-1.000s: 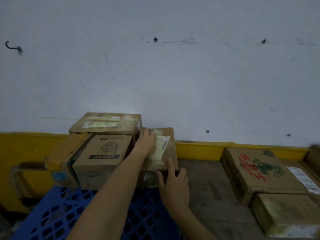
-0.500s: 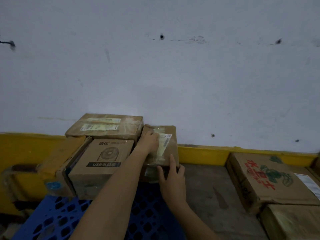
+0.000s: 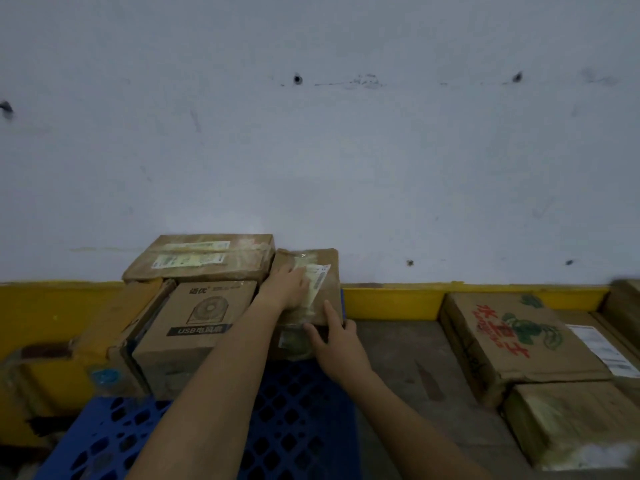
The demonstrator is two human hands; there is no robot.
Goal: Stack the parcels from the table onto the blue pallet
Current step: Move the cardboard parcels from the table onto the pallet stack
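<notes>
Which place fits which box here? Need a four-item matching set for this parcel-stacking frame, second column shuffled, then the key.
Things
1. brown cardboard parcel with a white shipping label
2. brown cardboard box printed with a USB fan
3. flat cardboard box with red characters and a green drawing
4. flat taped cardboard box with two pale labels

Places
A. on the grey surface at the right, off the blue plastic pallet
B. under the left hand and right hand
C. at the back, highest, by the white wall
D. just left of the parcel under the hands

Pairs: 1-B, 2-D, 3-A, 4-C
</notes>
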